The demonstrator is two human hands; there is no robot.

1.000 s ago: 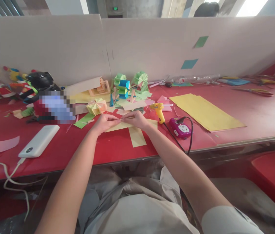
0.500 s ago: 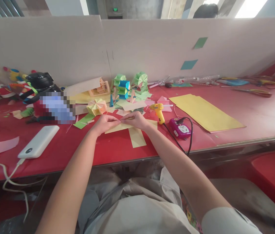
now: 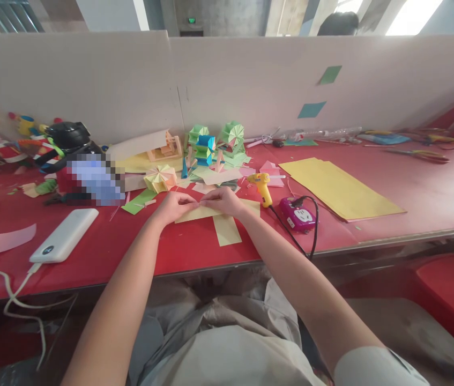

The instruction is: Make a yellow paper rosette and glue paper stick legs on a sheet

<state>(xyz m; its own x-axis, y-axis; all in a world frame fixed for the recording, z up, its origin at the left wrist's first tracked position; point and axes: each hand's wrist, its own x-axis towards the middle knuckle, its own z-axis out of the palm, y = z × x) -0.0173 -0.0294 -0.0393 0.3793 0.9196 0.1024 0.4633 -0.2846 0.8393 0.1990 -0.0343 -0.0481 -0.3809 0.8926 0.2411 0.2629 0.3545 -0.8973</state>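
Where the near edge of the red table runs across the view, two bare forearms reach over it toward 12 o'clock. Just past the edge a yellow paper strip lies flat, touching the folded yellow paper that both hands work on. The left hand has its grip pinched shut on the left part of that folded paper, and the right hand is closed on its right part, fingertips of the two hands meeting in the middle. The paper rests on the table at the centre of the view.

At 3 o'clock of the hands stands a yellow glue gun, with a pink power socket just beside it and a black cord looping from it. Farther toward 2 o'clock lies a stack of yellow sheets. At 9 o'clock sits a white power bank. Beyond the hands, near 12 o'clock, folded paper fans crowd against the white partition.
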